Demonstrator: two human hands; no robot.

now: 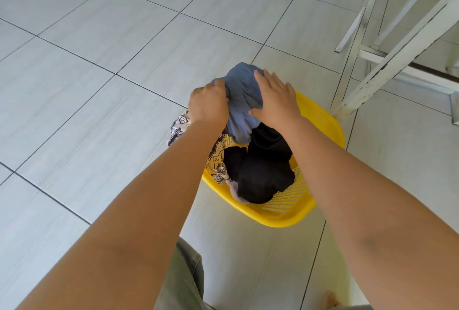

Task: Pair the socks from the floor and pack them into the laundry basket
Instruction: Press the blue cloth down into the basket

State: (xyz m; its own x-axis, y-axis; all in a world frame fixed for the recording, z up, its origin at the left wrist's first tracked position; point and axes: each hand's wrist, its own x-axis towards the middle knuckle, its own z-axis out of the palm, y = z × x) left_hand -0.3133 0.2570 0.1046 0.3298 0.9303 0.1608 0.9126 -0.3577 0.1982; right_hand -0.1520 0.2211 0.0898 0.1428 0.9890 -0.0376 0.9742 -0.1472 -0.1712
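Note:
A yellow plastic laundry basket (320, 121) stands on the tiled floor, full of clothes. On top lies a bunched blue-grey garment (242, 96). My left hand (207, 104) is closed on its left side. My right hand (275, 101) lies flat on its right side, fingers spread. Under it sit a black garment (263, 170) and a patterned black, white and yellow cloth (180, 126) that hangs over the basket's left rim. I see no socks on the floor.
A white painted metal frame (387, 61) with slanted legs stands just right of and behind the basket. Pale floor tiles (99, 61) stretch to the left and far side. My leg in grey trousers (183, 277) and a bare toe (330, 299) show at the bottom.

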